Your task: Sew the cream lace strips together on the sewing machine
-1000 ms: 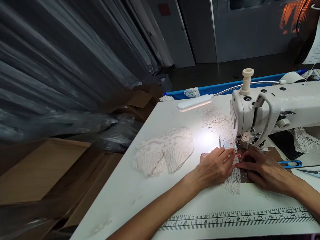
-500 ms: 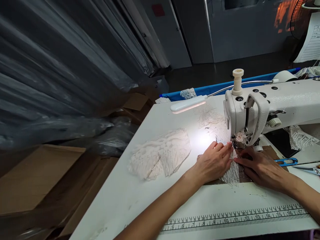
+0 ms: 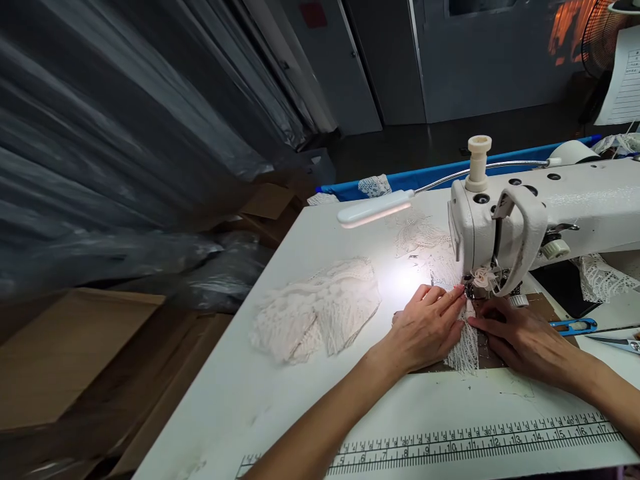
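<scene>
The fringed lace strip [image 3: 464, 353] lies under the hands just in front of the presser foot [image 3: 473, 291] of the white sewing machine [image 3: 550, 203], and the chief danger is to the fingers: the left hand [image 3: 433, 327] rests low over the strip with its fingers close together, their tips right beside the foot, so a small slip forward could bring one under the needle. Whether that hand also pinches the lace, I cannot tell. The right hand [image 3: 520, 340] is curled narrow, its index fingertip at the strip's edge, but what its other fingers grip is hidden. Since the lace is openwork with loose threads, it could snag on the foot or bunch up if the two hands pull unevenly, and the edge could drift off line. The blue thread snips [image 3: 574, 327] lie near the right wrist, with the scissors [image 3: 617, 343] just beyond, where a backward sweep of the arm could knock them
</scene>
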Demonstrator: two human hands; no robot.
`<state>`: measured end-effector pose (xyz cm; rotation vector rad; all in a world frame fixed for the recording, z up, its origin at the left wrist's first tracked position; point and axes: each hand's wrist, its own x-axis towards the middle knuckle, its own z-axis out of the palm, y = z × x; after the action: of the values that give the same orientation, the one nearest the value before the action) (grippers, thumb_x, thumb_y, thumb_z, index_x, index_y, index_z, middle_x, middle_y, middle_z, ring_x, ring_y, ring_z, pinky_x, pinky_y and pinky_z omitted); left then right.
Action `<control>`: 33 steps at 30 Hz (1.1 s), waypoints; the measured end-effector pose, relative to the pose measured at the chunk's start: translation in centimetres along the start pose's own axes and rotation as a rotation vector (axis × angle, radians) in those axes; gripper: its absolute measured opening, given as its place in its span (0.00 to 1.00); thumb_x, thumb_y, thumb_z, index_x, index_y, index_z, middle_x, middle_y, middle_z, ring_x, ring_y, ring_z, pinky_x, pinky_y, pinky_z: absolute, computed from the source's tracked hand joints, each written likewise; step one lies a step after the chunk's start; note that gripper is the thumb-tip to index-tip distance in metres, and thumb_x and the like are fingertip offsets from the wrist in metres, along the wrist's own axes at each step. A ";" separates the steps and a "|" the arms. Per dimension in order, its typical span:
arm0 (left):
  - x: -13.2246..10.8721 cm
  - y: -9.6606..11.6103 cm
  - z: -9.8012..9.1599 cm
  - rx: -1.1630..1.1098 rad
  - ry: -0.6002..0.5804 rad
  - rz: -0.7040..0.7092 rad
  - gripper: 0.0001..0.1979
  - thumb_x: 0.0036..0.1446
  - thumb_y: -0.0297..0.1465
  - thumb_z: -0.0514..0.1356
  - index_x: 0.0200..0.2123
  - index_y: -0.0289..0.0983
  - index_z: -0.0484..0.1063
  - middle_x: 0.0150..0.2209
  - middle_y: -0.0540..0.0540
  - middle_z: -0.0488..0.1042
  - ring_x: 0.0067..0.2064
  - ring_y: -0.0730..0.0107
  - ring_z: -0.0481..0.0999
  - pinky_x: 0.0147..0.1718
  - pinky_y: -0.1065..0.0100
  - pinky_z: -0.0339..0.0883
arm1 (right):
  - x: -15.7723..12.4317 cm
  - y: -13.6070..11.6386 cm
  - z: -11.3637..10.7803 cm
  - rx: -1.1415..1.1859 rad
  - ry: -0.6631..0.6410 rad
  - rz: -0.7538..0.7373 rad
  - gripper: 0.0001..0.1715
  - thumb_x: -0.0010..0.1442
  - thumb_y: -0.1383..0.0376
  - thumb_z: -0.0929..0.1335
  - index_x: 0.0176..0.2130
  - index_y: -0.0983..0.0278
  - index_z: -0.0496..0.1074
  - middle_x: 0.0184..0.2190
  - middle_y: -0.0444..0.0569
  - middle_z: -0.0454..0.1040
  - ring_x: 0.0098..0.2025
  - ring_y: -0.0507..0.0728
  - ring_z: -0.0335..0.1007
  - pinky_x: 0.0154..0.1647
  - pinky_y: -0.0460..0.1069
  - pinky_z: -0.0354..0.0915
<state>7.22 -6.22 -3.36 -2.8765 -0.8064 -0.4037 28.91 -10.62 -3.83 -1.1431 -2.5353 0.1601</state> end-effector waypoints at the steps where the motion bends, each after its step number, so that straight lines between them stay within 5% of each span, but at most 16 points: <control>1: 0.0 0.0 0.1 -0.002 0.007 0.001 0.17 0.65 0.30 0.47 0.48 0.28 0.70 0.52 0.33 0.73 0.39 0.59 0.70 0.39 0.56 0.64 | 0.0 0.0 0.0 0.001 0.005 -0.001 0.21 0.63 0.70 0.58 0.52 0.60 0.71 0.47 0.56 0.69 0.45 0.61 0.68 0.43 0.59 0.70; 7: -0.2 0.7 0.7 0.063 0.100 -0.021 0.19 0.64 0.31 0.48 0.50 0.25 0.69 0.52 0.32 0.73 0.40 0.56 0.70 0.39 0.56 0.64 | 0.1 0.3 0.3 -0.026 0.016 -0.006 0.21 0.63 0.71 0.60 0.51 0.59 0.73 0.43 0.56 0.73 0.39 0.59 0.71 0.40 0.58 0.71; 24: -0.3 1.2 0.8 0.052 0.110 -0.109 0.20 0.64 0.33 0.46 0.50 0.27 0.70 0.53 0.36 0.72 0.38 0.59 0.68 0.39 0.57 0.65 | -0.1 0.9 0.7 -0.001 0.065 -0.057 0.21 0.64 0.70 0.59 0.52 0.61 0.72 0.42 0.56 0.72 0.45 0.61 0.71 0.44 0.61 0.71; 33: -0.1 1.2 1.3 0.053 0.176 -0.127 0.18 0.63 0.31 0.48 0.50 0.28 0.69 0.53 0.37 0.72 0.41 0.57 0.70 0.41 0.55 0.64 | 0.1 0.5 0.7 -0.046 0.059 -0.033 0.21 0.66 0.69 0.57 0.52 0.64 0.72 0.39 0.58 0.73 0.39 0.61 0.72 0.41 0.61 0.72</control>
<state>8.02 -7.08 -4.68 -2.7029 -0.9544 -0.6291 29.00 -10.20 -4.57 -1.1050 -2.5162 0.0596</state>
